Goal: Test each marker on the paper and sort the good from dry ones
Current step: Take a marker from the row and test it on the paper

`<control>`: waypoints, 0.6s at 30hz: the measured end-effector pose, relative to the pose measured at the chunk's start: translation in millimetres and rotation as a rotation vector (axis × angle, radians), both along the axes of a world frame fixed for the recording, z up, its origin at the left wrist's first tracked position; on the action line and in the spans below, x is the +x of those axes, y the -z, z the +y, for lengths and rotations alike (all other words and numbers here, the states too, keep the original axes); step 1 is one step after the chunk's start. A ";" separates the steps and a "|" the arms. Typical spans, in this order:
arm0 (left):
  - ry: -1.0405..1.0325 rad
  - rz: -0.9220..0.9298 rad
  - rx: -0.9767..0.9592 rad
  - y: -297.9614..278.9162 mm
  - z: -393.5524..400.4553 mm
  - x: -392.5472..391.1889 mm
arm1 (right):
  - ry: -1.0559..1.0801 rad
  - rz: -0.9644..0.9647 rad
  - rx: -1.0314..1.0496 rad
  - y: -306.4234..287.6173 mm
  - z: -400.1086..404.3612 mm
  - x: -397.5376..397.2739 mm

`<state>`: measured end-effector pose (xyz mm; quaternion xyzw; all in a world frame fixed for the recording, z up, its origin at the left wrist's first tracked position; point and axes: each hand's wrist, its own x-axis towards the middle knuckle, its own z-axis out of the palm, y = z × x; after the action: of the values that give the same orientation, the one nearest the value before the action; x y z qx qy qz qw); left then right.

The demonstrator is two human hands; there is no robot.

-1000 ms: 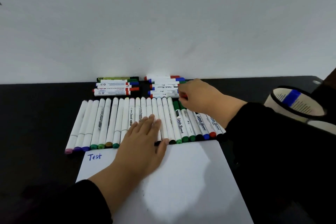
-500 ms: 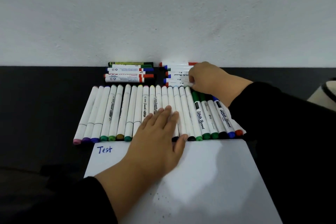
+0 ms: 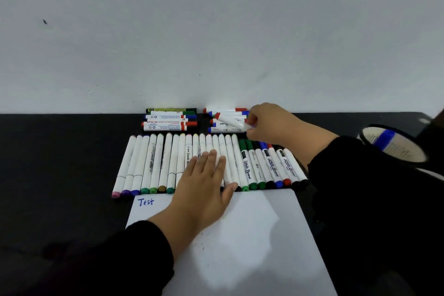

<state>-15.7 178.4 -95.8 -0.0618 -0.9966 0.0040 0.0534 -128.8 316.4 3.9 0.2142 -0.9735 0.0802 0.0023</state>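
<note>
Your right hand (image 3: 271, 125) pinches a white marker (image 3: 230, 120), tilted above the far stack of markers (image 3: 225, 125) just left of your knuckles. Your left hand (image 3: 204, 185) lies flat, fingers straight, across the marker row (image 3: 153, 163) and the paper (image 3: 252, 235) beneath your wrist.

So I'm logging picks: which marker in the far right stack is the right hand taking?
The tilted marker, raised slantwise above the flat stack, pinched at its end by the right hand.
</note>
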 end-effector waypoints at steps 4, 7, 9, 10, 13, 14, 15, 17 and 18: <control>0.036 0.112 0.177 -19.3 7.6 10.1 | 0.089 -0.177 -0.276 -16.7 7.6 38.1; 0.020 0.072 0.534 -38.1 16.5 32.7 | 0.158 -0.344 -0.514 -19.7 6.4 67.3; -0.070 -0.088 0.799 -52.8 23.6 50.4 | 0.195 -0.433 -0.644 -16.8 2.5 83.9; -0.116 -0.121 0.926 -57.6 25.6 59.0 | 0.213 -0.464 -0.693 -14.8 0.6 92.7; -0.241 -0.109 1.120 -65.7 22.9 83.6 | 0.231 -0.544 -0.858 -10.5 -5.8 119.0; -0.266 -0.104 1.148 -66.3 20.5 91.0 | 0.229 -0.575 -0.919 -9.6 -7.8 126.3; -0.288 -0.101 1.177 -67.4 17.6 99.4 | 0.230 -0.605 -0.970 -8.9 -10.2 135.0; -0.330 -0.094 1.197 -69.5 11.3 115.5 | 0.233 -0.653 -1.046 -6.2 -15.7 152.1; -0.350 -0.092 1.181 -70.1 8.1 124.0 | 0.230 -0.670 -1.079 -3.7 -18.9 160.4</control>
<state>108.3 186.5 -25.6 0.1423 -0.8273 -0.5424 0.0340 31.7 297.6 7.6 0.0405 -0.7610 0.6202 -0.1859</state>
